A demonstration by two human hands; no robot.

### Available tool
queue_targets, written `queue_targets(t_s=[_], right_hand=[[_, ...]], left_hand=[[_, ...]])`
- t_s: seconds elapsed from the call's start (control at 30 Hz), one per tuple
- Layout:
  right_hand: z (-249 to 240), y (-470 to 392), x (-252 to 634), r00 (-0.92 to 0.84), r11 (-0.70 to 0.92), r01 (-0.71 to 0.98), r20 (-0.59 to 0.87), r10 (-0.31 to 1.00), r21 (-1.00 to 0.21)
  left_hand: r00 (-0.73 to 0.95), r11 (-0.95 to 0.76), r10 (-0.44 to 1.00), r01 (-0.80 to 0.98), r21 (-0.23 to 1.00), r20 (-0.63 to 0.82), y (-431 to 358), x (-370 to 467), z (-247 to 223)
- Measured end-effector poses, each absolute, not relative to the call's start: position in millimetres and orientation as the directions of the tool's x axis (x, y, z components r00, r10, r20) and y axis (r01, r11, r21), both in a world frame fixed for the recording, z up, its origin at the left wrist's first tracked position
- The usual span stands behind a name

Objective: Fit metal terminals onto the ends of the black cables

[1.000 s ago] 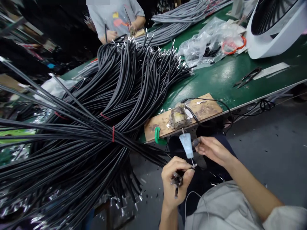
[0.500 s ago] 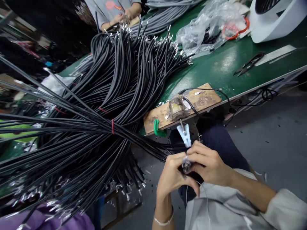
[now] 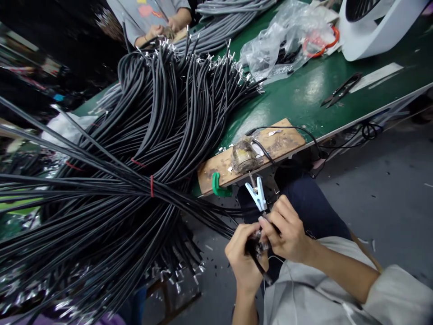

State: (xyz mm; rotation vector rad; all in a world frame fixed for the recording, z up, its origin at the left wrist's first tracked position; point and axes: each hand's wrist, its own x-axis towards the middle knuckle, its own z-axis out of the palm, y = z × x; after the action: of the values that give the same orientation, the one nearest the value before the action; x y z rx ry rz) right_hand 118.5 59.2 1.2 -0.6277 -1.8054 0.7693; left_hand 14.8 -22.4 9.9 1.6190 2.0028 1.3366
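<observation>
My left hand (image 3: 246, 253) is closed around the ends of several black cables (image 3: 260, 266), whose stripped silvery tips show between my hands. My right hand (image 3: 287, 232) pinches at one cable end beside it; the exact grip is partly hidden by my fingers. Just above my fingertips is a light blue clothespin-like clip (image 3: 260, 198), fixed on a metal rod. The rod comes out of a taped, rounded device (image 3: 244, 155) on a wooden board (image 3: 282, 142). From my left hand the cables run left to a bundle with a red tie (image 3: 152, 186).
Large heaps of dark cables (image 3: 176, 99) cover the left of the green table (image 3: 287, 101). A green clamp (image 3: 218, 185) sits at the board's edge. Snips (image 3: 343, 90), a plastic bag (image 3: 270, 40) and red-handled scissors (image 3: 324, 45) lie behind. Another person's hands (image 3: 165, 29) work across the table.
My left hand has turned, showing more of the black cable ends. The right fingers have shifted to a pinch close under the clip. The whole view has moved slightly.
</observation>
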Motion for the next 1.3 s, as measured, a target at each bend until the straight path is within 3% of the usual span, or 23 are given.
queue_targets(t_s=[0.1,0.17,0.23,0.37,0.47,0.57,0.7,0.87,0.97,1.03,1.1,1.2,1.3], right_hand=[[-1.0,56.8,117.3,-0.351,0.483,-0.105,0.487,0.8,-0.869],[-2.8,56.6,117.1,-0.364,0.242,-0.245,0.32,0.874,-0.939],[-5.4,57.1,115.7,-0.395,-0.01,-0.353,0.14,0.908,-0.935],[-11.0,60.9,108.7,-0.547,-0.472,-0.512,-0.152,0.824,-0.718],[-12.7,65.8,106.7,-0.678,-0.667,-0.493,-0.233,0.697,-0.558],[-12.5,71.5,112.6,-0.693,-0.639,-0.48,-0.187,0.696,-0.601],[-12.7,77.4,122.0,-0.675,-0.365,-0.419,0.016,0.738,-0.831],[-14.0,70.3,115.8,-0.537,-0.276,-0.458,0.015,0.843,-0.845],[-10.2,64.5,112.7,-0.32,-0.001,-0.392,0.135,0.938,-0.92],[-7.5,65.0,113.9,-0.272,0.11,-0.348,0.213,0.938,-0.931],[-6.7,70.1,117.1,-0.442,-0.083,-0.415,0.121,0.889,-0.906],[-9.3,84.6,123.7,-0.825,-0.61,-0.35,-0.075,0.56,-0.71],[-11.1,104.3,131.0,-0.948,-0.762,-0.145,-0.132,0.29,-0.631]], left_hand=[[-0.434,0.026,0.841,0.63,0.776,0.324,-20.7,15.0,11.5],[-0.454,0.033,0.839,0.592,0.805,0.3,-19.6,14.7,11.6],[-0.453,0.032,0.849,0.557,0.83,0.271,-18.7,14.4,9.9],[-0.434,-0.007,0.864,0.495,0.869,0.254,-17.0,12.7,6.3],[-0.392,-0.034,0.889,0.457,0.889,0.236,-15.7,10.6,8.5],[-0.389,0.047,0.91,0.434,0.9,0.14,-15.5,9.1,13.4],[-0.439,0.15,0.898,0.386,0.91,0.038,-15.7,9.4,16.4],[-0.385,0.067,0.917,0.406,0.911,0.104,-13.1,10.1,14.4],[-0.363,0.02,0.918,0.447,0.894,0.16,-12.8,6.6,12.1],[-0.337,0.034,0.933,0.429,0.903,0.125,-13.0,2.2,11.1],[-0.274,0.035,0.959,0.362,0.932,0.07,-12.0,-2.7,11.1],[-0.22,-0.035,0.971,0.266,0.963,0.096,-7.4,-6.5,12.2],[-0.254,-0.093,0.954,0.26,0.961,0.161,-2.0,-4.2,13.4]])
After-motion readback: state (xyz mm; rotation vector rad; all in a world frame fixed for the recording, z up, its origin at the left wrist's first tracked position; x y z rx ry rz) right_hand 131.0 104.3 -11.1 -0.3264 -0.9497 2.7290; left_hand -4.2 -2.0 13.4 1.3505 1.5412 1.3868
